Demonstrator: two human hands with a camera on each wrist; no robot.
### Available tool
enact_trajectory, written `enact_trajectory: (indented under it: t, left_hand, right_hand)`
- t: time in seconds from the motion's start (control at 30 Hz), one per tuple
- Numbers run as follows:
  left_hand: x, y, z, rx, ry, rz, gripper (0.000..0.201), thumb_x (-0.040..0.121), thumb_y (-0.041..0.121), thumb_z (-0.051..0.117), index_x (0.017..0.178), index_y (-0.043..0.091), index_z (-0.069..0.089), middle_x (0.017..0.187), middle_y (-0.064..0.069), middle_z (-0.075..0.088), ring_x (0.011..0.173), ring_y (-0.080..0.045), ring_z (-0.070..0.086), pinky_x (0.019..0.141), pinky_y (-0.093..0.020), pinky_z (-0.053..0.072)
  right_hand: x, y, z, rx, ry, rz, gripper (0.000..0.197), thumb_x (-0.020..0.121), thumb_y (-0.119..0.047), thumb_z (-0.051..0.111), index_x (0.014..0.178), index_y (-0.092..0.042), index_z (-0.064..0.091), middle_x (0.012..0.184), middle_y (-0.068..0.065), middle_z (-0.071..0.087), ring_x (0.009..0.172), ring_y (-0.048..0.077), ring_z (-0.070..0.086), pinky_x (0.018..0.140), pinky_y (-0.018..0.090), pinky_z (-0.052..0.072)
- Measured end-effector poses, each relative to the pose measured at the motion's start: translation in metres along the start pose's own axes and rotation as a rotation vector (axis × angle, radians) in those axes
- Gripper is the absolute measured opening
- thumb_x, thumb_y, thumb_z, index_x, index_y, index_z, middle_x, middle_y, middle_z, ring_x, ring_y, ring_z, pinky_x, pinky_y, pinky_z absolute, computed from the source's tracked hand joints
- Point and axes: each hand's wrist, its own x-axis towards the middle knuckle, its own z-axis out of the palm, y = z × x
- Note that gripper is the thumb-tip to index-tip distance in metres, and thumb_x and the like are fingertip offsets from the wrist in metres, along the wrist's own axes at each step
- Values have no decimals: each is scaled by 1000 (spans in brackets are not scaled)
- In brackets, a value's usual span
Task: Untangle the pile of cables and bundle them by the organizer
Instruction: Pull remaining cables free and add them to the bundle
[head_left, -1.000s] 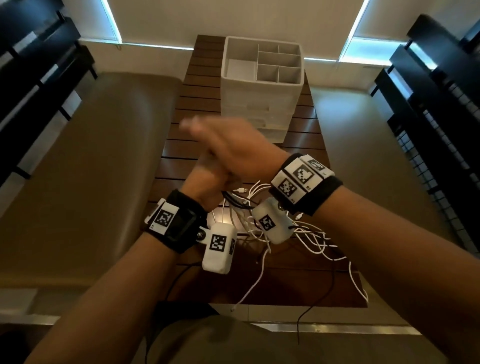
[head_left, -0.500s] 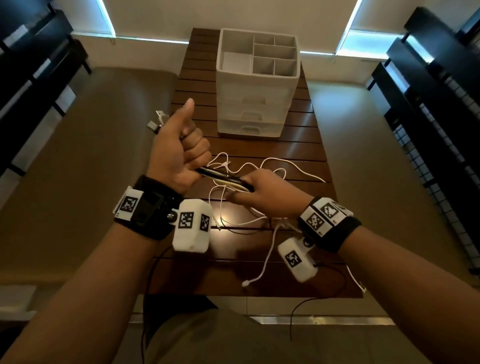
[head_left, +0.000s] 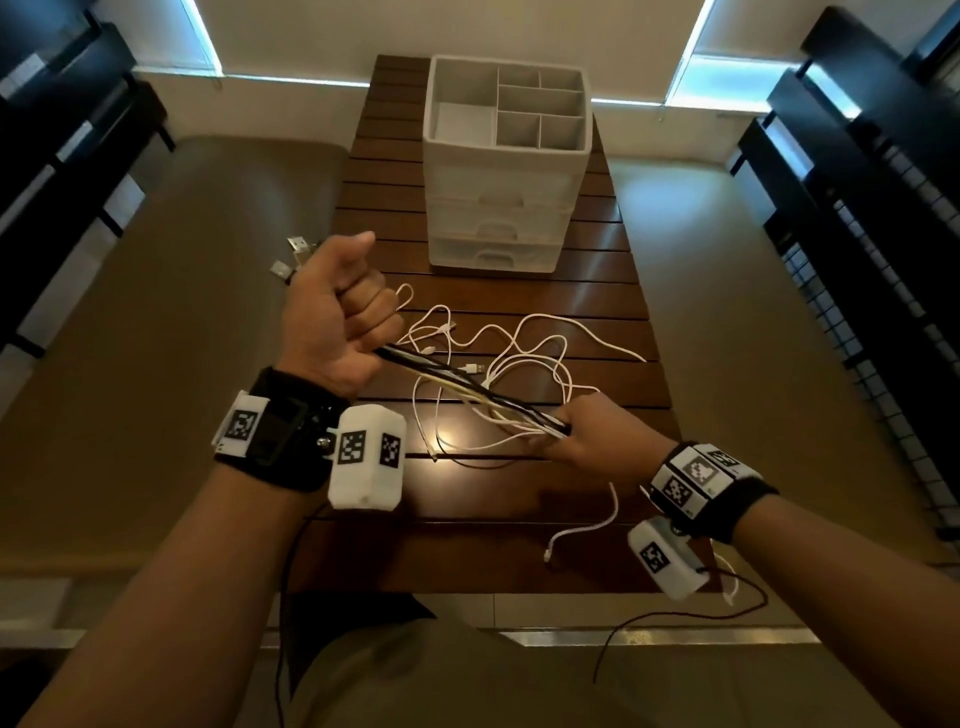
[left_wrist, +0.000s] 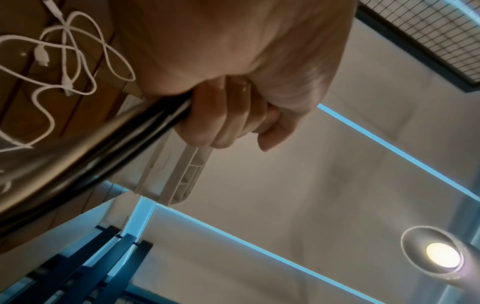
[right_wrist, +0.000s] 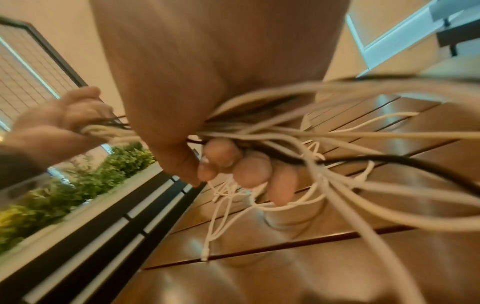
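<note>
A bundle of white and black cables runs taut between my two hands above the wooden table. My left hand grips one end in a fist, thumb up, with USB plugs sticking out behind it. My right hand grips the bundle lower right, fingers curled round it. Loose white loops trail onto the table from the right hand. In the left wrist view the curled fingers hold dark and white strands. The white organizer stands at the table's far end.
The organizer has open top compartments and drawers below. A white cable end lies near the table's front edge. Black shelving flanks the right side, dark furniture the left. Thin black wires hang from the wrist cameras.
My hands have drawn apart: the right hand slid down the bundle toward me and to the right, stretching the cables straight. The left hand keeps its grip, slightly higher.
</note>
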Motion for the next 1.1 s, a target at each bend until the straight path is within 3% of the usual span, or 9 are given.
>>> enact_trajectory:
  t: [0.13,0.27,0.4,0.47,0.6,0.7,0.77,0.9,1.1]
  left_hand:
    - [0,15,-5,1,-2,23,58,104,26,50,50,25,28,38,10,21,30,-5,17,28,-18,20]
    - [-1,5,-8,26,-20,-5,54,105,26,49,61,28,17,39,11,22,30,-4,18,28,-18,20]
    - [-4,-2,-16,35,-33,-64,56,106,26,47,57,29,21,38,12,23,30,-4,15,27,-17,19]
    - [-7,-6,-15,54,-23,-85,57,106,25,46,52,27,28,38,12,23,34,-7,8,28,-16,16]
    - [-15,-6,-15,54,-33,-116,56,106,25,43,51,26,34,37,12,25,37,-9,5,28,-16,15]
    - [-19,-2,-12,70,-22,-112,56,106,24,42,51,26,34,37,12,24,38,-9,4,28,-16,15]
    - [-19,-3,-9,90,-21,-103,56,106,24,42,50,26,34,37,12,24,39,-9,4,29,-16,14]
    - [-16,-3,-8,76,-41,-102,55,105,24,44,52,25,33,39,12,24,38,-9,5,30,-17,13]
    - [-12,-5,-15,83,-13,-107,52,106,24,46,58,26,24,39,11,24,34,-6,10,30,-16,13]
  right_hand:
    - [-2,9,8,-149,8,106,55,102,-52,56,80,-4,69,69,7,62,59,18,55,58,34,44]
    - [-10,2,18,-110,-159,72,45,100,-53,59,71,-19,62,64,3,61,57,16,58,55,25,43]
    - [-16,14,1,283,-338,43,67,80,-88,51,116,-34,65,107,2,73,92,14,72,81,34,61]
    - [-11,25,-15,363,-214,24,86,74,-98,37,124,-33,63,122,-7,67,112,9,66,98,34,54]
    - [7,46,-33,728,1,206,62,90,-72,48,122,-24,70,121,5,71,118,22,67,105,44,51]
    - [25,44,-28,377,137,140,24,101,-46,62,110,-27,73,92,-3,72,85,17,71,82,35,59]
    - [40,32,-17,202,16,79,19,103,-24,61,118,-27,72,86,-8,68,72,7,65,69,28,57]
    - [60,12,10,-230,-248,-39,15,97,-25,67,108,-24,77,94,-6,69,87,14,64,79,29,48]
    - [68,-19,-49,148,340,-144,16,96,-29,72,107,-20,79,97,1,64,82,15,61,78,36,57]
